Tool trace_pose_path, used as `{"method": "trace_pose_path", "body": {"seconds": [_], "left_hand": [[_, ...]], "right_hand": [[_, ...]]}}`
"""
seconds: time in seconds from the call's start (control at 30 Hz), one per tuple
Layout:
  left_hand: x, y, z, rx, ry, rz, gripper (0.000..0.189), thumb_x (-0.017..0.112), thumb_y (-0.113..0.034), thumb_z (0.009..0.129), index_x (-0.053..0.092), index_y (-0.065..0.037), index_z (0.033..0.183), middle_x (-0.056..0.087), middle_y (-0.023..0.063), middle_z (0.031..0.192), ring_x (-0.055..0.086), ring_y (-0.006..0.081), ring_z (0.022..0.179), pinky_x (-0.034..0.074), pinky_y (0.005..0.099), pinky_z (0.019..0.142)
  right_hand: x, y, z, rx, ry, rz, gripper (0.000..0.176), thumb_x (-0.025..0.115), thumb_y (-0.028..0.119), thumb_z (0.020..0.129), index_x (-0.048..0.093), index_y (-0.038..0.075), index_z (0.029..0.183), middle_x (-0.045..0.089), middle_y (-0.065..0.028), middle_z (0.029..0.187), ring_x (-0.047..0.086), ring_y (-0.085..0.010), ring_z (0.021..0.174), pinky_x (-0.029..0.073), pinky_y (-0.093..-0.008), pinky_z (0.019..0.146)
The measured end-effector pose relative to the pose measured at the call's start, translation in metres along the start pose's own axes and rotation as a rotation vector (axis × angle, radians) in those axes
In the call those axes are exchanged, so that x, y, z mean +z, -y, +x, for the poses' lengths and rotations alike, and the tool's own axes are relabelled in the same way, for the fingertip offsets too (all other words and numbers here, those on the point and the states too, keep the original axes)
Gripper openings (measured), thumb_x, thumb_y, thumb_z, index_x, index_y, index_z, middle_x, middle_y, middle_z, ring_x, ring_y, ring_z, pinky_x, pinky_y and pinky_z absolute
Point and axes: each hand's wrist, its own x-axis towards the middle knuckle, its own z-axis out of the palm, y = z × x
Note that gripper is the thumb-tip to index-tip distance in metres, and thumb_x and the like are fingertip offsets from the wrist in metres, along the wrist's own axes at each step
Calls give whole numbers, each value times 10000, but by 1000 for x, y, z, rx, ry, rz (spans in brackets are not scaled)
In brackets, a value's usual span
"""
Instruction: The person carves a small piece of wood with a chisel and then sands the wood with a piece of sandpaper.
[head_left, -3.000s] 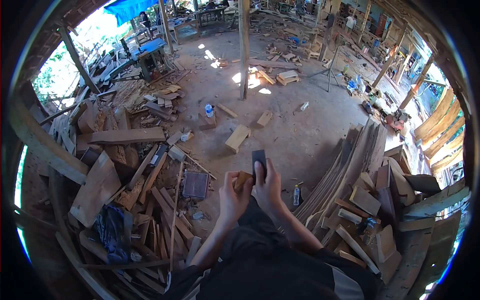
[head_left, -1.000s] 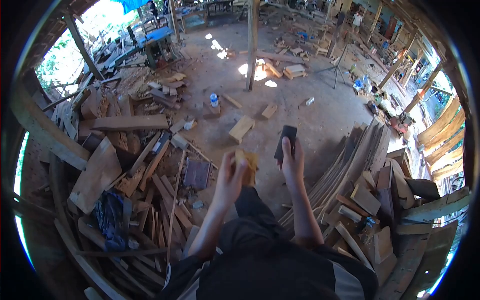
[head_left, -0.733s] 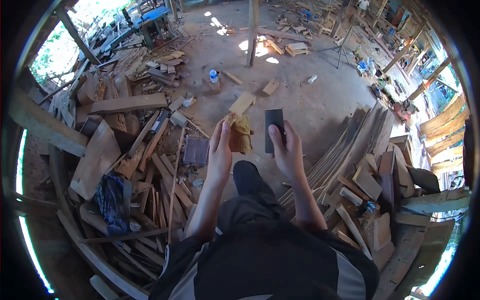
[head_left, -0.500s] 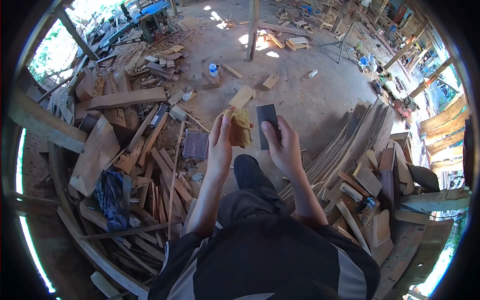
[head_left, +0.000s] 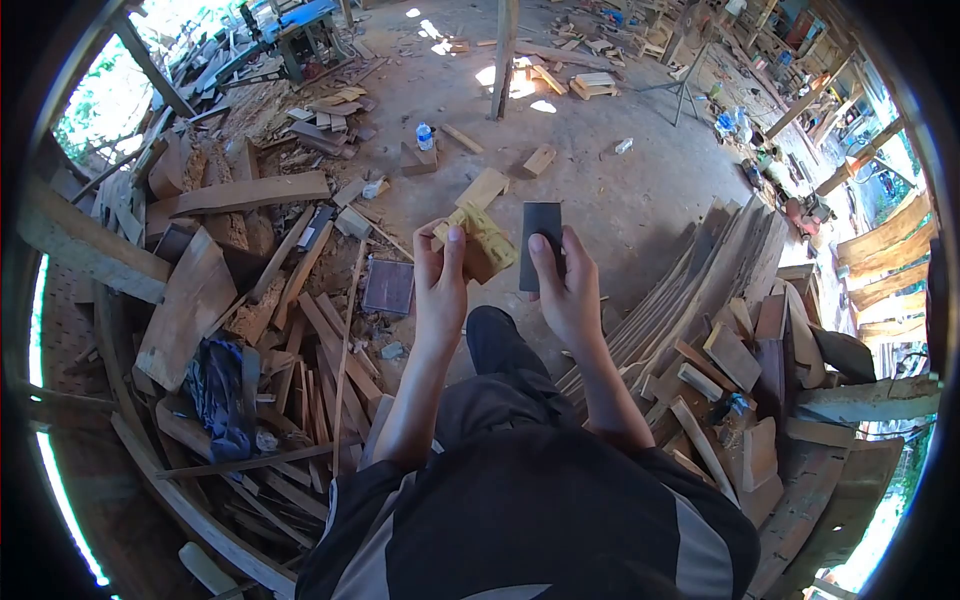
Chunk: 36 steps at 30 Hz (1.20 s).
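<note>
My left hand [head_left: 441, 281] grips a small yellowish carved wooden piece [head_left: 478, 240], thumb on its near face, the piece tilted with its lower end toward the right. A flat dark rectangular block [head_left: 541, 218] stands nearly upright in my right hand [head_left: 570, 291], thumb across its front and fingers behind. The two objects are held side by side over my knee, a narrow gap between them. What the block's far side looks like is hidden.
Wood scraps [head_left: 320, 340] pile up on the left, long boards [head_left: 690, 285] and offcuts [head_left: 735, 357] on the right. Ahead are a wooden post [head_left: 505, 60], a water bottle [head_left: 425, 137], a light wood block [head_left: 482, 188] and a tripod [head_left: 682, 100].
The carved piece has turned in my left hand, its lower end swinging right. My right hand has shifted slightly, and the dark block now faces the camera more squarely.
</note>
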Motion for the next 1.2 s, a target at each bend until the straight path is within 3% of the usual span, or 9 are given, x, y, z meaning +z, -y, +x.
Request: {"method": "trace_pose_path", "body": {"seconds": [0.37, 0.57, 0.63, 0.67, 0.77, 1.0, 1.1, 1.17, 1.2], "left_hand": [[13, 13, -14, 10, 35, -305, 349, 504, -292, 1056, 353, -92, 1299, 561, 81, 1193, 594, 144, 1047, 519, 329, 900], [20, 13, -20, 26, 86, -287, 359, 440, -284, 1076, 392, -68, 1358, 560, 109, 1298, 595, 190, 1159, 522, 364, 946], [21, 11, -20, 45, 98, -322, 359, 428, -279, 1079, 399, -60, 1361, 561, 119, 1309, 598, 204, 1173, 523, 377, 955], [21, 9, -20, 49, 90, -324, 344, 427, -270, 1079, 397, -58, 1348, 567, 122, 1299, 605, 216, 1170, 526, 387, 958], [17, 10, -20, 36, 66, -349, 310, 415, -243, 1079, 396, -57, 1327, 570, 145, 1300, 614, 244, 1167, 524, 418, 978], [12, 15, -16, 22, 78, -497, 295, 451, -195, 1060, 389, -53, 1311, 574, 173, 1298, 602, 287, 1195, 485, 465, 1046], [21, 8, -24, 45, 43, -425, 295, 469, -165, 1054, 391, -46, 1312, 552, 195, 1342, 579, 289, 1232, 462, 444, 1066], [23, 10, -25, 55, 48, -403, 287, 478, -151, 1051, 410, -39, 1306, 552, 181, 1353, 579, 268, 1231, 466, 423, 1056], [24, 10, -26, 66, 52, -381, 279, 488, -138, 1049, 428, -32, 1300, 552, 166, 1364, 579, 247, 1230, 470, 402, 1046]], "right_hand": [[14, 4, -4, -92, -28, -164, 245, 575, 236, 1004, 497, 15, 933, 590, -169, 627, 654, -323, 550, 459, -372, 491], [14, -2, -2, -16, -32, -34, 251, 610, 244, 987, 527, 7, 981, 632, -137, 712, 672, -220, 623, 490, -336, 556], [13, -6, 0, -152, -99, 162, 254, 643, 229, 973, 533, 12, 1047, 656, -81, 835, 661, -135, 709, 523, -301, 608], [13, -6, -3, -52, -57, 337, 257, 651, 203, 973, 520, 20, 1096, 647, -38, 910, 649, -99, 760, 541, -263, 643], [12, -3, -3, -100, -77, 496, 264, 639, 198, 984, 499, 25, 1126, 641, -37, 906, 646, -96, 756, 545, -250, 636], [-5, -4, -11, 91, -71, 335, 252, 591, 271, 1016, 563, 20, 1019, 624, -16, 774, 623, -89, 639, 523, -233, 581], [-3, 5, -16, 108, -33, 222, 293, 586, 286, 1017, 593, -5, 987, 612, -42, 675, 608, -90, 591, 489, -258, 538], [-1, 2, -18, -62, 35, -15, 290, 598, 263, 1007, 599, -27, 1020, 604, -107, 637, 600, -122, 544, 460, -306, 506], [0, 7, -19, -53, 54, -45, 260, 604, 227, 995, 609, -28, 1048, 606, -163, 638, 618, -208, 506, 453, -340, 503]]}}
